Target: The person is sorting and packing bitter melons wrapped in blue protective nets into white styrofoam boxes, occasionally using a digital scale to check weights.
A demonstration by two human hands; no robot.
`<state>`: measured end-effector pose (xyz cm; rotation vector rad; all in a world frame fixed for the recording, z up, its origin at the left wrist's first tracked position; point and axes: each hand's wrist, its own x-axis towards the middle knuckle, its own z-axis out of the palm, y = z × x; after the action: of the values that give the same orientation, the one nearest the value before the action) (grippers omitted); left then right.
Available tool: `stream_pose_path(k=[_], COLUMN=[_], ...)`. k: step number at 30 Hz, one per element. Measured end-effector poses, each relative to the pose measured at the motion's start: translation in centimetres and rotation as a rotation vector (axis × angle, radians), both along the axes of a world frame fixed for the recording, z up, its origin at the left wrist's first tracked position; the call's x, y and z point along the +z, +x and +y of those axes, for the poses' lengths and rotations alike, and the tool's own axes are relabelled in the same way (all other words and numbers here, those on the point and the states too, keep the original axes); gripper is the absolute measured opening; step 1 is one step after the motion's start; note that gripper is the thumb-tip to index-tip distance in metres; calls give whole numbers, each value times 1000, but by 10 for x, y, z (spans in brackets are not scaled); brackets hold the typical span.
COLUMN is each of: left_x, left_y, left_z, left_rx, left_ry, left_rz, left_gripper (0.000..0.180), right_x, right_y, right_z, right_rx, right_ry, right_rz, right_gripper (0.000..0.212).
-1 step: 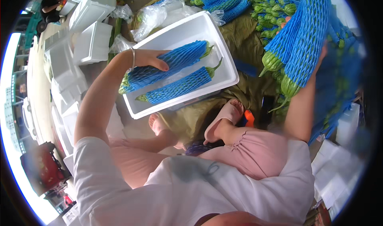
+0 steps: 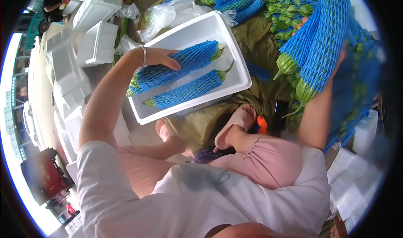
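Observation:
My left hand (image 2: 161, 58), with a bracelet at its wrist, is closed over a bitter gourd in a blue mesh sleeve (image 2: 191, 56) inside a white foam box (image 2: 240, 72). One end of that gourd reaches the box's left rim. Nearer me in the box lies another sleeved bitter gourd (image 2: 189, 89), apart from my hand. At the upper right my right hand (image 2: 342, 55) grips two sleeved bitter gourds (image 2: 325, 40), their green stem ends hanging down toward me. They hide most of that hand; some fingertips show at their far side.
Heaps of sleeved bitter gourds (image 2: 289, 13) lie beyond and right of the box on a brownish-green sheet (image 2: 256, 40). White foam boxes (image 2: 96, 44) stack at left, with clear plastic bags (image 2: 161, 21) behind. My feet are just below the box. A person (image 2: 53, 7) is far left.
My left hand and the gourd under it have shifted slightly right and away from me. My right hand and its gourds have hardly moved.

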<state>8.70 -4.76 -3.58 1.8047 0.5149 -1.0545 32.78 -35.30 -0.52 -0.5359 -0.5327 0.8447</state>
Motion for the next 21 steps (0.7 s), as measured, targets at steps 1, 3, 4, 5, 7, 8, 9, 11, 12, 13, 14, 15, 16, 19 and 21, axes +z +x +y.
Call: stream_pose_path(k=[1, 3, 4, 5, 7, 8, 9, 11, 12, 13, 14, 15, 16, 19, 21], left_x=[-10, -22, -24, -32, -20, -13, -26, -38, -33, -27, -17, -9, -8, -14, -48], left_y=[6, 15, 18, 9, 4, -3, -16, -27, -26, -26, -27, -29, -36, -61, -83], left_z=[6, 18, 23, 19, -10, -19, -16, -14, -18, -20, -21, -25, -24, -18, -8], left_rx=[83, 136, 104, 29, -98, -206, -255, -291, -328, -329, -239, -149, -149, 215, 27], left_ry=[20, 166, 291, 598, 747, 915, 1011, 1032, 1048, 1046, 980, 913, 913, 437, 578], left_rz=[-7, -94, -175, -329, -311, -285, -435, -475, -517, -513, -554, -591, -586, -618, -652], left_gripper=[77, 72, 70, 68, 68, 68, 67, 64, 61, 61, 57, 53, 53, 46, 46], right_x=[-5, -14, -16, -25, -41, -43, -46, -56, -60, -64, -65, -62, -61, -59, -56], right_y=[4, 15, 15, 1, 24, 15, 19, 27, 30, 31, 32, 31, 29, 27, 19], right_z=[-5, -11, -9, -7, -19, -16, -19, -24, -28, -30, -32, -33, -34, -37, -32], right_rx=[-21, -65, -88, -111, -184, -205, -228, -276, -301, -326, -324, -319, -315, -322, -280], right_ry=[-33, -93, -120, -145, -206, -226, -247, -295, -320, -347, -349, -359, -368, -374, -378], right_rz=[9, 34, 48, 64, 89, 103, 111, 131, 143, 154, 157, 158, 159, 177, 186], right_gripper=[52, 52, 52, 52, 52, 52, 52, 52, 52, 52, 52, 52, 52, 52, 52])
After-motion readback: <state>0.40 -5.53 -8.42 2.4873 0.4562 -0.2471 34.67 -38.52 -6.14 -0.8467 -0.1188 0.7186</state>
